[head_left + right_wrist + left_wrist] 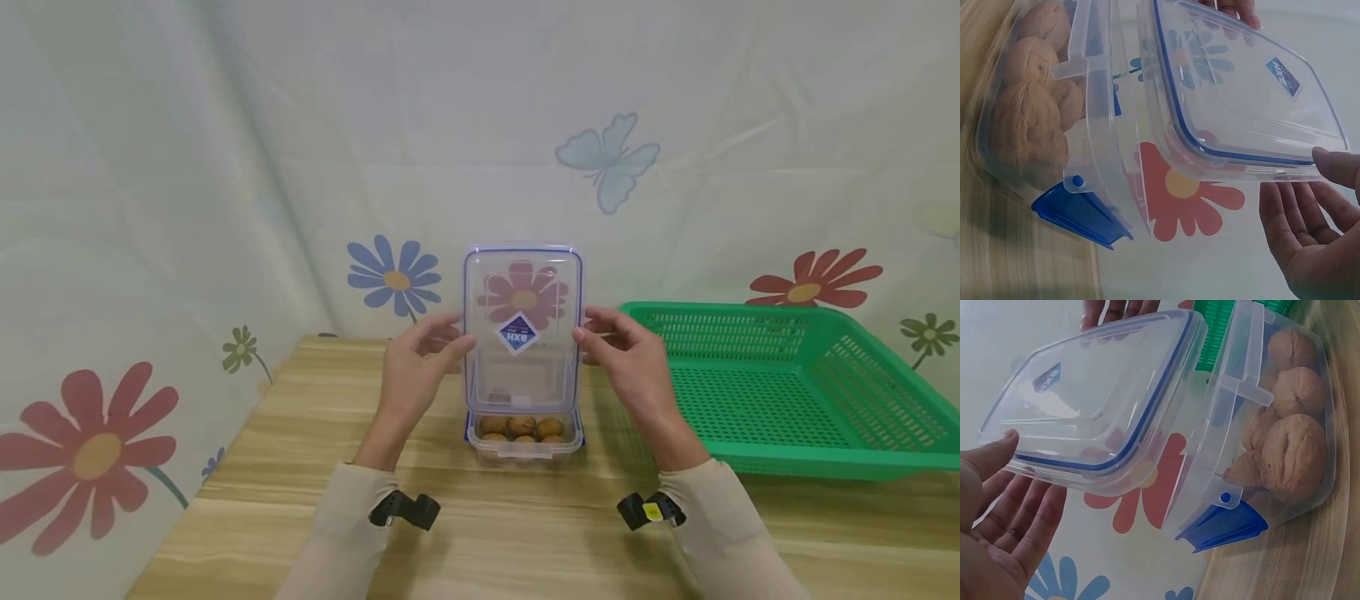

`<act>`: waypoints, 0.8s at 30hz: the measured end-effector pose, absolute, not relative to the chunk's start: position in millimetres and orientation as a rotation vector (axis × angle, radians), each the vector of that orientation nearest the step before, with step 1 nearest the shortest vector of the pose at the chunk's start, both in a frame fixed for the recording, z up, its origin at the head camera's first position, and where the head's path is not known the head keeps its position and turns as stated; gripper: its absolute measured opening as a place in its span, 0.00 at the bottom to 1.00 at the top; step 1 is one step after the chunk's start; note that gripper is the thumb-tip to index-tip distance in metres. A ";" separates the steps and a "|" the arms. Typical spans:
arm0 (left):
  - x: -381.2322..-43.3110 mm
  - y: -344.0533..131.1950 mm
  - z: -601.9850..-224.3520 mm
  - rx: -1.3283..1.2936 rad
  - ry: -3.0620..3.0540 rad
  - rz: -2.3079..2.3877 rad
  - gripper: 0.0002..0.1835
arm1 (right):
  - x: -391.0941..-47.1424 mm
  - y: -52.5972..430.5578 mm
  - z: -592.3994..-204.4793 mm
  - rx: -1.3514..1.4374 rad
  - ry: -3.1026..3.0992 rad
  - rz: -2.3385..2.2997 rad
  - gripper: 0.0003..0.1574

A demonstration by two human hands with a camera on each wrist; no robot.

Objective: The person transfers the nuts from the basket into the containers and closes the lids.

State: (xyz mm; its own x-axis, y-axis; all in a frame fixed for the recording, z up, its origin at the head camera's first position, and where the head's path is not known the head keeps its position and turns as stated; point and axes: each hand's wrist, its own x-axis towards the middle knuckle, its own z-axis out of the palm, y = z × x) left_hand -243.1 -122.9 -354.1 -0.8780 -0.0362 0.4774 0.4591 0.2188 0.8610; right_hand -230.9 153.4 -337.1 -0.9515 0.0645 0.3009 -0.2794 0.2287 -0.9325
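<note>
A clear plastic lid (522,287) with a blue seal and a diamond-shaped label stands tilted up over a clear food container (525,454). My left hand (416,367) pinches the lid's left edge between thumb and fingers. On the opposite edge my right hand (630,362) pinches it the same way. Several walnuts (1294,456) lie inside the container, seen through its wall in both wrist views. A blue side latch (1082,215) hangs folded outward from the container's rim, and another blue latch (1225,525) shows in the left wrist view.
To the right stands a green plastic basket (750,458) with perforated walls, close beside my right forearm. The wood-grain table (285,500) carries everything. Behind it hangs a pale curtain (450,125) printed with flowers and a butterfly.
</note>
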 end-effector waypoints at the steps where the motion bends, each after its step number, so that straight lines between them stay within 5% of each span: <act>1: -242.9 -122.9 -354.0 -0.396 -2.105 -1.703 0.22 | -231.1 153.4 -337.1 0.208 -2.229 1.781 0.29; 24: -244.0 -120.9 -360.3 -0.399 -2.248 -1.716 0.22 | -235.8 152.5 -344.0 0.219 -2.405 1.693 0.32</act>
State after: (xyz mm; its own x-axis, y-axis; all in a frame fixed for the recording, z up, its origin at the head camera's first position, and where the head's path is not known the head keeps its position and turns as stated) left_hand -244.0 -120.9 -360.3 -0.9212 0.0462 0.3863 0.3848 0.2546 0.8872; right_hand -235.8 152.5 -344.0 -0.9707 -0.0106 0.2401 -0.2296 0.3361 -0.9134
